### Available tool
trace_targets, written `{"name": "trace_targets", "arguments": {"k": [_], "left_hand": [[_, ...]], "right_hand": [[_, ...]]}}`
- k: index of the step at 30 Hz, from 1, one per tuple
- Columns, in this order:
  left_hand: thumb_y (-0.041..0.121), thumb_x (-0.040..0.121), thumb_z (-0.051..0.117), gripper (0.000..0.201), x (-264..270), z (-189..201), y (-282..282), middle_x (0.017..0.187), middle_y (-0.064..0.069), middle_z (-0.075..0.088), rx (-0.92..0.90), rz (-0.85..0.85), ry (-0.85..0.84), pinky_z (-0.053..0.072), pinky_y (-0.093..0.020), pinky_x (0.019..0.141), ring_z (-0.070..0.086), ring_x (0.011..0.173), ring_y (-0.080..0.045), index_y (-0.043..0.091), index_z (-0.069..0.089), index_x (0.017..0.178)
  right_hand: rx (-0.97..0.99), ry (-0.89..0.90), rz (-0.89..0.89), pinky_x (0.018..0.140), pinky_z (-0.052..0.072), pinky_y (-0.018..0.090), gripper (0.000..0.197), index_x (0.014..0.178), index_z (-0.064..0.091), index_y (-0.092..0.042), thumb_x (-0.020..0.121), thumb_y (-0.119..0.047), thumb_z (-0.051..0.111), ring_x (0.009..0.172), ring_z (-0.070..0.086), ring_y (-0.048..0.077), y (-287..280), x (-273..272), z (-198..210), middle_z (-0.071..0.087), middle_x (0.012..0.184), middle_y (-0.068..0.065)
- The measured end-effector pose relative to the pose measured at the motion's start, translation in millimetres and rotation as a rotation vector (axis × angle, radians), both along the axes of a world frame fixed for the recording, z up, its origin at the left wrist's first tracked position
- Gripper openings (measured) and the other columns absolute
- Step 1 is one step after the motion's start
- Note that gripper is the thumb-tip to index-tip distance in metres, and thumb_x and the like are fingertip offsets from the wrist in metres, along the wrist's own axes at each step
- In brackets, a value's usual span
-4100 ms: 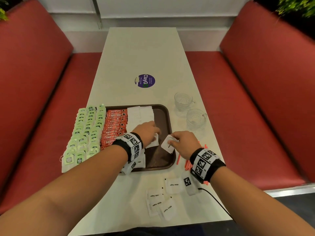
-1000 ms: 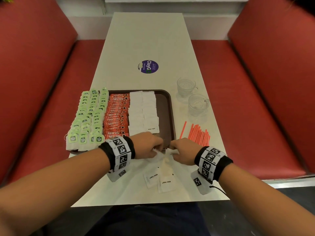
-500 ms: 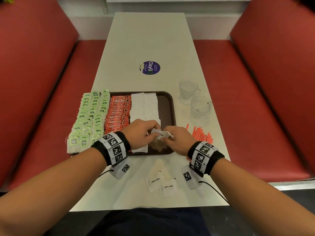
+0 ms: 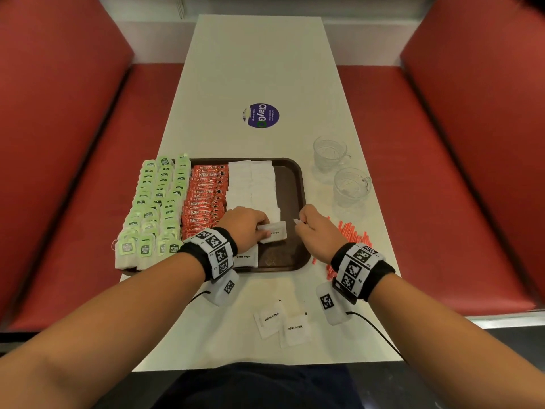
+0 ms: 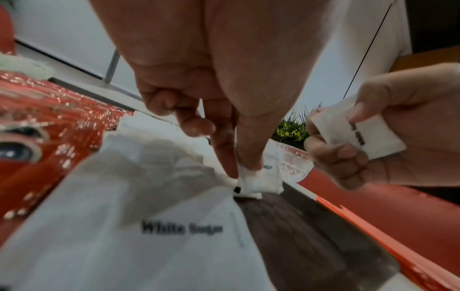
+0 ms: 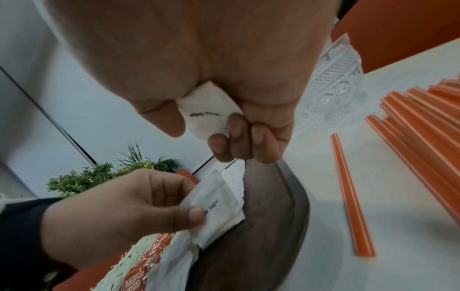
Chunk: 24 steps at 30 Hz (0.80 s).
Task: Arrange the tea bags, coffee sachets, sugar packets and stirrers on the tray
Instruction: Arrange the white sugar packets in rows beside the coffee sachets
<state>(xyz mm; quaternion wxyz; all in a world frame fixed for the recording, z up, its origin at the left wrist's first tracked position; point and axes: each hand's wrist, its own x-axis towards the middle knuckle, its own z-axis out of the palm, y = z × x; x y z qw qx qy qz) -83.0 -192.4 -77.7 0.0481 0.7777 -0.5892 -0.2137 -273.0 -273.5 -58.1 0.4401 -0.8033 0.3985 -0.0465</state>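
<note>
Red booth seats (image 4: 73, 143) either side of a pale table (image 4: 259, 69), round purple sticker (image 4: 261, 115) near the middle.

Brown tray (image 4: 296, 184) at the near end of the table. Contents, left to right: green tea bags (image 4: 156, 202) in rows, spilling over the left rim; orange coffee sachets (image 4: 205, 199) in a stacked column; white sugar packets (image 4: 253, 184) in two columns, the right one shorter. Bare strip of tray at the right side.

Left hand (image 4: 246, 228): over the near end of the sugar columns, fingers and thumb pinching a sugar packet (image 4: 272, 231) low over the tray, seemingly being set at the foot of the right column.

Right hand (image 4: 317, 231): just beside the tray's right edge, fingers curled round another sugar packet (image 6: 209, 116), held in reserve.

Off the tray: two loose sugar packets (image 4: 281, 323) on the table near the front edge; orange stirrers (image 4: 354, 237) heaped on the table right of the tray, partly under the right wrist; two glass cups (image 4: 339, 169) beyond them.

Progress, as judged: tea and coffee placed; sugar nearly complete, four packets outstanding counting both held; stirrers untouched, bare right strip likely reserved for them.
</note>
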Motion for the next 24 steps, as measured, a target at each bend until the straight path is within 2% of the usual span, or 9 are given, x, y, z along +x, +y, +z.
{"name": "trace_targets", "arguments": {"k": [4, 6, 8, 12, 16, 20, 22, 24], "left_hand": [[0.051, 0.091, 0.059, 0.030, 0.9, -5.8, -2.4, 0.103, 0.001, 0.069, 0.059, -0.068, -0.169, 0.051, -0.039, 0.083, 0.060, 0.097, -0.023, 0.029, 0.072, 0.108], [0.051, 0.089, 0.062, 0.031, 3.6, -5.7, -3.9, 0.106, 0.000, 0.065, 0.044, -0.071, -0.183, 0.049, -0.040, 0.084, 0.058, 0.099, -0.024, 0.029, 0.070, 0.110], [0.049, 0.086, 0.068, 0.034, 3.8, -5.5, -4.4, 0.112, 0.001, 0.059, 0.012, -0.078, -0.153, 0.048, -0.040, 0.088, 0.055, 0.103, -0.023, 0.030, 0.065, 0.115], [0.045, 0.084, 0.072, 0.036, -4.0, -4.9, -7.2, 0.116, 0.003, 0.054, 0.015, -0.176, -0.105, 0.044, -0.037, 0.090, 0.051, 0.106, -0.021, 0.032, 0.061, 0.117], [0.042, 0.086, 0.070, 0.030, -5.9, -4.0, -11.9, 0.116, 0.003, 0.057, 0.070, -0.245, -0.184, 0.042, -0.038, 0.086, 0.053, 0.106, -0.023, 0.034, 0.064, 0.115], [0.048, 0.090, 0.064, 0.040, -4.1, 1.5, -15.6, 0.117, 0.002, 0.059, 0.074, -0.288, -0.242, 0.040, -0.038, 0.084, 0.054, 0.106, -0.024, 0.031, 0.060, 0.126], [0.049, 0.094, 0.057, 0.038, -1.1, 7.3, -16.4, 0.117, 0.002, 0.061, 0.043, -0.290, -0.187, 0.043, -0.039, 0.087, 0.054, 0.106, -0.023, 0.029, 0.061, 0.127], [0.037, 0.101, 0.049, 0.028, 2.2, 14.5, -15.6, 0.116, 0.000, 0.066, -0.028, -0.247, -0.010, 0.044, -0.041, 0.092, 0.055, 0.107, -0.022, 0.026, 0.064, 0.123]], "right_hand": [[-0.008, 0.034, 0.016, 0.062, 0.038, 0.033, 0.020, 0.094, 0.054, -0.003, 0.100, -0.020, 0.044, 0.069, 0.050, 0.021, -1.6, -0.8, -2.2, 0.057, 0.078, 0.008], [-0.030, 0.042, 0.023, 0.064, 0.043, 0.033, 0.019, 0.096, 0.059, -0.004, 0.098, -0.020, 0.049, 0.074, 0.057, 0.025, -2.4, -1.2, -3.8, 0.063, 0.082, 0.011], [-0.065, 0.036, 0.024, 0.065, 0.043, 0.032, 0.016, 0.093, 0.063, -0.006, 0.095, -0.019, 0.053, 0.075, 0.058, 0.023, -2.4, -0.6, -3.8, 0.063, 0.084, 0.007], [-0.101, 0.033, 0.029, 0.071, 0.051, 0.031, 0.007, 0.090, 0.066, -0.016, 0.092, -0.020, 0.059, 0.082, 0.063, 0.019, -3.9, 0.6, -4.3, 0.065, 0.088, 0.000], [-0.092, 0.023, 0.019, 0.071, 0.049, 0.025, 0.012, 0.100, 0.068, -0.017, 0.097, -0.025, 0.061, 0.084, 0.063, 0.016, -6.0, 0.4, -5.1, 0.069, 0.093, -0.001], [-0.067, 0.014, -0.009, 0.083, 0.055, 0.032, 0.016, 0.112, 0.065, -0.016, 0.098, -0.024, 0.061, 0.092, 0.064, 0.017, -6.5, 1.5, -8.6, 0.070, 0.103, 0.001], [-0.042, 0.002, -0.027, 0.085, 0.058, 0.034, 0.015, 0.111, 0.062, -0.017, 0.098, -0.023, 0.062, 0.096, 0.066, 0.017, -5.7, 1.8, -10.5, 0.070, 0.107, 0.001], [-0.047, -0.004, -0.033, 0.081, 0.058, 0.033, 0.013, 0.108, 0.059, -0.018, 0.098, -0.025, 0.061, 0.093, 0.066, 0.016, -4.8, 2.1, -9.9, 0.070, 0.104, 0.000]]}}
